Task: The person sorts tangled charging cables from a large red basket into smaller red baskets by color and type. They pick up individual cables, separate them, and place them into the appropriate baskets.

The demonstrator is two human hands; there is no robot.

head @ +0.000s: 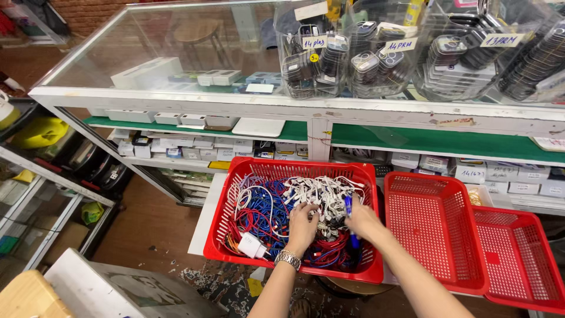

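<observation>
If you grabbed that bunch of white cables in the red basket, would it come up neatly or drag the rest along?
Probably drag. The white cables lie tangled over blue and red ones, so neighbours would likely snag. They look thin and floppy, so loose ends should droop from the left hand. The bunch seems light; the red basket would hardly shift.

The light is bright and even, like daylight from above, and shadows are soft. The glass top of the white display case (176,47) shows pale reflections. Straight edges bend near the corners from wide-lens distortion. The focus is sharp in the middle.
</observation>
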